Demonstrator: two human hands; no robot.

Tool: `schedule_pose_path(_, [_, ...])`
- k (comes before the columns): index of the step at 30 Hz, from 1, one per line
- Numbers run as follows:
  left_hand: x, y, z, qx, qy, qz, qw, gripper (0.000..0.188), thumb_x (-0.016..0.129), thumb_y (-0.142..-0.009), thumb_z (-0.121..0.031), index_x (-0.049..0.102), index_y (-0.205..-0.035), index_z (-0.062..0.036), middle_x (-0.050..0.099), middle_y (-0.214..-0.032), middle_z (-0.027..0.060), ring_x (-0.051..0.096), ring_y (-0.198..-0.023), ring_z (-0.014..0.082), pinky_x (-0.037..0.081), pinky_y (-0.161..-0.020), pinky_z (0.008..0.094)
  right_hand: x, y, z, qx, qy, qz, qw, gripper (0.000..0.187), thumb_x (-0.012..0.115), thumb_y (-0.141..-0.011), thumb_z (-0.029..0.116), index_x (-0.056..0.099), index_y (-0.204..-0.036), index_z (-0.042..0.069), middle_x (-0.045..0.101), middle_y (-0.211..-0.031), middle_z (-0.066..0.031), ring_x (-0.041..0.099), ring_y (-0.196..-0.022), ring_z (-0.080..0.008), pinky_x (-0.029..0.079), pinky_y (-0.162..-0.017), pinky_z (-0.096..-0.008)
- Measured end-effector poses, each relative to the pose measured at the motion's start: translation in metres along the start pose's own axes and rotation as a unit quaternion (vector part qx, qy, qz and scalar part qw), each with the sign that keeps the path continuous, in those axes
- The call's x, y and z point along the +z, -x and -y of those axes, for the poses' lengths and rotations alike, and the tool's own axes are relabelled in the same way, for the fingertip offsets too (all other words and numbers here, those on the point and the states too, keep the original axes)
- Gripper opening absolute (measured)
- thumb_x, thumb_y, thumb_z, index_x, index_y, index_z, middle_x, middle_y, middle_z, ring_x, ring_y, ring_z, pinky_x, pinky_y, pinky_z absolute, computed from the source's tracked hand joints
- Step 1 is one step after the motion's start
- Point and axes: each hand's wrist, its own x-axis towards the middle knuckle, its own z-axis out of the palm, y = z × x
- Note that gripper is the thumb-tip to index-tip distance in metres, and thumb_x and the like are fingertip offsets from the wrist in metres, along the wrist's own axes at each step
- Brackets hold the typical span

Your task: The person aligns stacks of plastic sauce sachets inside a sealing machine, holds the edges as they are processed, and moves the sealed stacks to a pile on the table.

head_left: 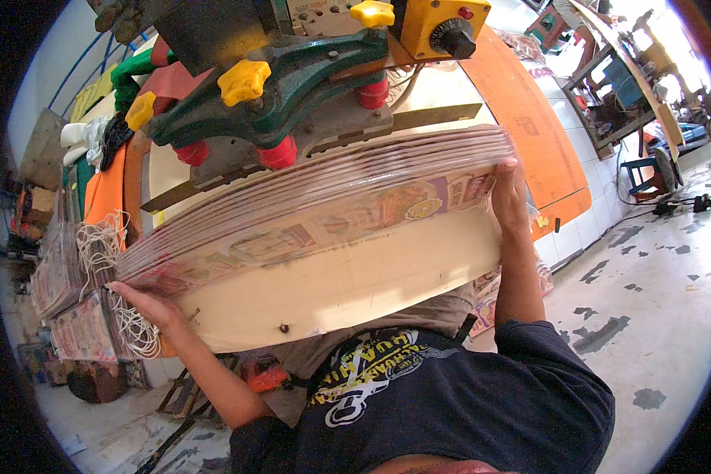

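Item: desk [355,288], cream-topped, nearest our shirt [442,387]. Item: our hands, set well apart; left [150,306] laid against the stack's left end, right [509,189] at its right end, thumb uppermost; fingers partly hidden, so we cannot tell how tightly either closes. Item: stack [324,209] of printed clear plastic, between our hands above the desk, face tilted toward us; held at both ends, we judge, because limp sheets would sag or fan out. Item, left: corded bundles [59,276], set aside apparently for elbow room. Item, beyond: green press [292,99], yellow knobs [243,83] uppermost, presumably for easy reach.
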Motion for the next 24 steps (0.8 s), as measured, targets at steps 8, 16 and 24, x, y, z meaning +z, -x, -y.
schedule_pose_path(8, [0.004, 0.008, -0.007, -0.014, 0.051, -0.004, 0.999, 0.091, 0.032, -0.103, -0.073, 0.043, -0.148, 0.0051, 0.05, -0.148, 0.0206, 0.052, -0.132, 0.0322, 0.039, -0.115, 0.0435, -0.001, 0.004, -0.003, 0.014, 0.04, -0.029, 0.999, 0.092, 0.039, -0.098, 0.078, 0.055, -0.129, -0.008, 0.065, -0.107, -0.0143, 0.061, -0.098, -0.0194, 0.05, -0.085, -0.0341])
schedule_pose_path(16, [-0.007, 0.004, 0.0, -0.01, 0.002, 0.004, 1.0, 0.097, 0.027, -0.099, -0.08, 0.053, -0.142, 0.0023, 0.06, -0.138, 0.0159, 0.06, -0.12, 0.0306, 0.048, -0.104, 0.0417, 0.003, 0.006, -0.005, 0.021, 0.039, -0.056, 0.997, 0.102, 0.037, -0.094, 0.083, 0.053, -0.134, -0.009, 0.067, -0.108, -0.0152, 0.063, -0.1, -0.0202, 0.051, -0.083, -0.0346])
schedule_pose_path(24, [0.015, 0.019, -0.021, -0.006, 0.038, 0.007, 0.999, 0.077, 0.041, -0.107, -0.06, 0.049, -0.144, 0.0068, 0.053, -0.145, 0.0163, 0.051, -0.131, 0.0271, 0.037, -0.115, 0.0378, 0.002, 0.006, -0.007, 0.019, 0.037, -0.062, 0.997, 0.1, 0.037, -0.096, 0.081, 0.052, -0.136, -0.009, 0.067, -0.108, -0.0153, 0.063, -0.1, -0.0208, 0.051, -0.083, -0.0349])
